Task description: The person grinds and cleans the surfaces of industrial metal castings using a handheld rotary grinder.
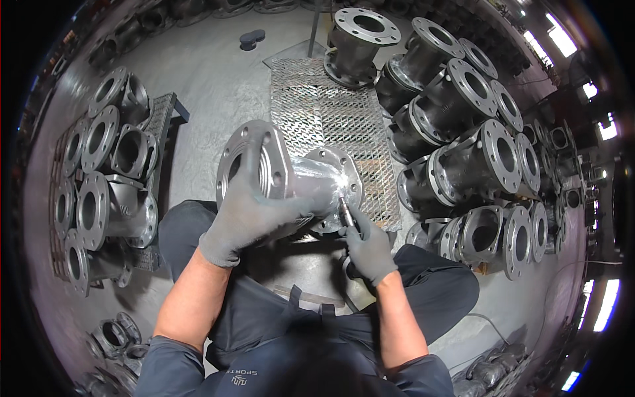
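Flanged casting [305, 177], one, is held by left grip [256, 220]; right grip [371, 251] clasps one tool [346, 213].

Grey gloves [258, 225], dark elbow-length sleeves [170, 367], dark trousers [436, 284].

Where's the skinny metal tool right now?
In the head view, the skinny metal tool is just right of centre, in the gloved right hand, its tip at the metal pipe fitting.

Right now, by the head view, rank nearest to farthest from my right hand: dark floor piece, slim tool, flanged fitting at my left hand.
1. Slim tool: in your right hand.
2. Flanged fitting: ahead-left, at the tool's tip.
3. Dark piece: farther ahead-left, on the floor.
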Demonstrator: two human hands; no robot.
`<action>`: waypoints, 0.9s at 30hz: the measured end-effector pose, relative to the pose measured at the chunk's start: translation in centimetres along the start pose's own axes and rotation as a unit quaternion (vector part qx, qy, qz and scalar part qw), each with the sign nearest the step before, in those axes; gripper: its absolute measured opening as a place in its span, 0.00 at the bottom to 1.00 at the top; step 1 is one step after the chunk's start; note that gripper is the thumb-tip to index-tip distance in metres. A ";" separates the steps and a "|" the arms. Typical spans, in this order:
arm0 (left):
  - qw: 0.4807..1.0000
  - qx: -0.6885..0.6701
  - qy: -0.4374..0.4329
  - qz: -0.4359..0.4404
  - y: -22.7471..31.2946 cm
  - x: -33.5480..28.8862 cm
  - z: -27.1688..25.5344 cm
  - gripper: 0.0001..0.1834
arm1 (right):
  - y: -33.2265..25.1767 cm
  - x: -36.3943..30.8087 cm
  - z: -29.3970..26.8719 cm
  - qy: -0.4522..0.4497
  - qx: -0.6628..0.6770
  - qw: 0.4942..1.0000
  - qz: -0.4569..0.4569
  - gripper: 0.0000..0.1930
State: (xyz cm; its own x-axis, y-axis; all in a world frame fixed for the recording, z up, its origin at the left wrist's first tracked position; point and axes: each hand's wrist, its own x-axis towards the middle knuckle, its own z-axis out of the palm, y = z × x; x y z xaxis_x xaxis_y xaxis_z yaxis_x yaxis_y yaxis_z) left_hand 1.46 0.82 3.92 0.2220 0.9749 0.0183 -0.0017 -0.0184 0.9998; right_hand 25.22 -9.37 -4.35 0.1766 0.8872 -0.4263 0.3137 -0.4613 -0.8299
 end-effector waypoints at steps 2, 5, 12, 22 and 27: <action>0.986 0.128 -0.104 0.000 0.1 -1.0 -0.6 0.69 | 0.8 0.2 -0.5 -0.001 -0.025 1.000 0.004 0.28; 0.944 0.285 -0.145 0.079 -1.4 -2.5 -1.0 0.71 | 2.4 -0.3 1.9 0.064 -0.002 0.998 -0.019 0.29; 0.945 0.285 -0.152 0.047 -1.0 -2.3 -0.2 0.70 | 6.2 -0.9 5.1 0.132 0.057 0.988 -0.053 0.30; 0.961 0.264 -0.009 0.085 -1.9 -0.6 -0.7 0.65 | 0.2 -2.1 2.8 0.098 -0.186 0.975 -0.065 0.31; 0.972 0.227 0.000 0.058 -1.1 -1.1 0.2 0.66 | 0.5 -0.3 3.4 0.120 -0.185 0.968 -0.117 0.28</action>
State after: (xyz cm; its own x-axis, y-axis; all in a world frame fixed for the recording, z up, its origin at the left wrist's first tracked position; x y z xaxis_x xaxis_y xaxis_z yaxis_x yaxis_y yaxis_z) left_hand 1.41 -0.24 2.78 0.2460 0.9604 0.1306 0.4040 -0.2241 0.8869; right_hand 22.17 -9.85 -5.84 0.2590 0.9596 -0.1096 0.6757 -0.2611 -0.6894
